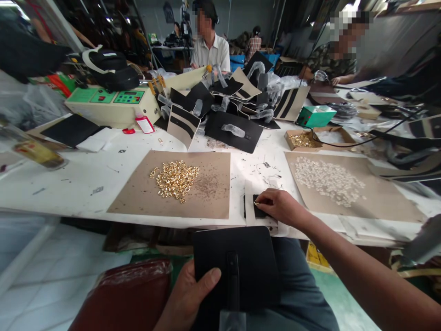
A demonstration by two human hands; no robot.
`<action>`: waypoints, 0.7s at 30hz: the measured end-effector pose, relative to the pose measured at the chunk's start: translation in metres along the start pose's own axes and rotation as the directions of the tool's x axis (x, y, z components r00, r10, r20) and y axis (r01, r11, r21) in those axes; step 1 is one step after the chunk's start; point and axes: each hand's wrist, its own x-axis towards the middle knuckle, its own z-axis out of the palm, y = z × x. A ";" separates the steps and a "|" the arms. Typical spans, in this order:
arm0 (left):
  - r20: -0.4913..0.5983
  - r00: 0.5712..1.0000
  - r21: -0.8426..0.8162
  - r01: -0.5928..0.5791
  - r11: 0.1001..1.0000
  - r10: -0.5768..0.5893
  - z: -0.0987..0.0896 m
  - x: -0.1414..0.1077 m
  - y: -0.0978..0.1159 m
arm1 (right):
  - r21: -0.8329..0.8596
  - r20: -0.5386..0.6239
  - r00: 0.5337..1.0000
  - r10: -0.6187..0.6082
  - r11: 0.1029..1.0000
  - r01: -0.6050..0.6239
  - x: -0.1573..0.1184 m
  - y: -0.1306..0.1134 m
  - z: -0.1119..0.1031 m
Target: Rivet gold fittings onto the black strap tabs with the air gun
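Note:
My left hand (193,292) grips a flat black bag panel (255,262) over my lap, thumb on top and fingers underneath. A narrow black strap (233,280) runs down the panel's middle, its lower end in clear plastic wrap. At the table's front edge, my right hand (277,207) is closed in a pinch on a small gold metal fitting (257,202), just above a small black pad (259,212). The fitting's exact shape is partly covered by the fingers. To the left, a heap of gold metal fittings (177,179) lies on brown card (138,202).
Small clear pieces (327,179) cover another card on the right. Behind are black and beige panels (234,131), a cream machine (113,108), a red-and-white bottle (144,124), a green box (315,116) and a cardboard tray (303,140). Co-workers sit across the table.

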 end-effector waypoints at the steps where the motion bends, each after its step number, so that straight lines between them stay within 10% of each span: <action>1: -0.001 1.000 -0.001 0.005 1.000 -0.005 0.001 0.001 0.000 | -0.009 -0.005 1.000 -0.021 1.000 0.021 0.000 0.000 0.001; 21: -0.032 0.999 0.065 -0.005 0.998 0.007 0.013 0.001 0.011 | -0.067 0.065 0.990 0.125 0.991 -0.120 0.014 0.003 -0.007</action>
